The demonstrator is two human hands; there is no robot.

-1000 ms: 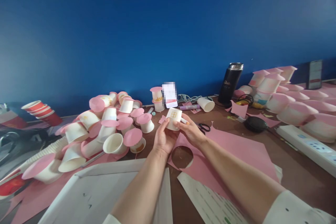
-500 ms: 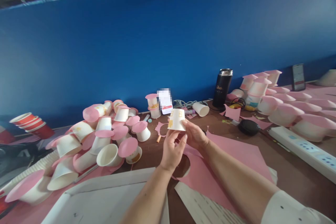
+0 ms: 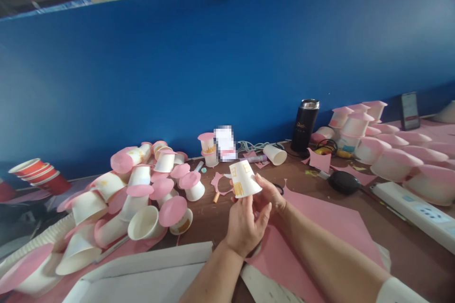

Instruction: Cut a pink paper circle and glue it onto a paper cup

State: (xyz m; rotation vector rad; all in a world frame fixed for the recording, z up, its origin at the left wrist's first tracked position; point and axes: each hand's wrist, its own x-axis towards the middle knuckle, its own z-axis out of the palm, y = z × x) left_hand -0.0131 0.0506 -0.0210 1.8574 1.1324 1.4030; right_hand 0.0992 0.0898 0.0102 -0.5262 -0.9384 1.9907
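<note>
An upside-down white paper cup with window shapes and a door drawn in yellow is held up over the table, its narrow end leaning left. My left hand supports it from below, fingertips at the wide rim. At its right side, my right hand grips the cup near the rim; some of those fingers are hidden behind it. Beneath my right forearm lies a pink paper sheet. Left of the hands stand and lie several white cups with pink paper discs on them.
A white box lies at front left. Behind the hands are a phone, a lying paper cup and a black flask. Rightward are a power strip and more pink-topped cups. Red cups stack at far left.
The cup has tipped, its narrow end now leaning left, and sits lower and slightly right in view. Both hands moved with it, keeping hold. The whole view has shifted slightly.
</note>
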